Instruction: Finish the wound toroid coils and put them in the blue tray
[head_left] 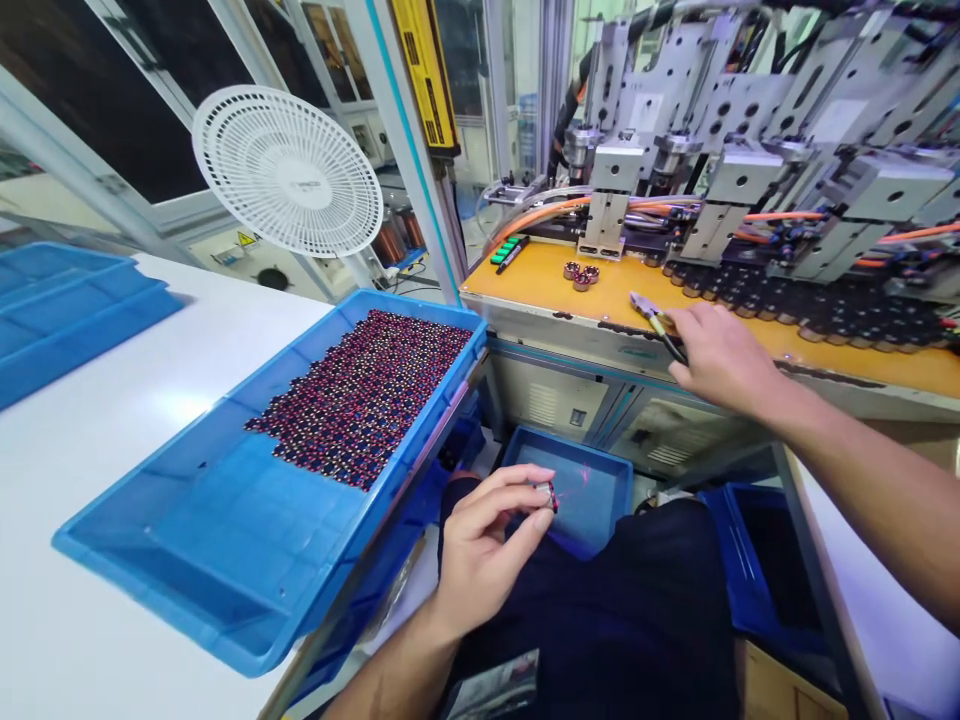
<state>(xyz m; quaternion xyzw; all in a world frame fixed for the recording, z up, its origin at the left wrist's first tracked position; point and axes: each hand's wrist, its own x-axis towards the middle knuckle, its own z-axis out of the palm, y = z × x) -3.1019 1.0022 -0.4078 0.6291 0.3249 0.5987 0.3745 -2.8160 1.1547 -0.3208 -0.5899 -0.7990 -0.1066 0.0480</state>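
My left hand (484,535) is over my lap, fingers pinched on a small wound coil part (547,493). My right hand (720,355) reaches to the yellow machine deck (540,285) and grips the handles of a pair of small pliers (651,312) lying on it. A blue tray (217,520) to my left holds several dark coil parts (367,395) packed in rows at its far end. Three loose coil parts (581,275) sit on the deck beyond the pliers.
A winding machine with metal heads (720,150) and orange hoses runs along the back of the deck. A white fan (289,170) stands behind the tray. Stacked blue trays (60,310) lie far left, and a blue bin (585,490) sits on the floor.
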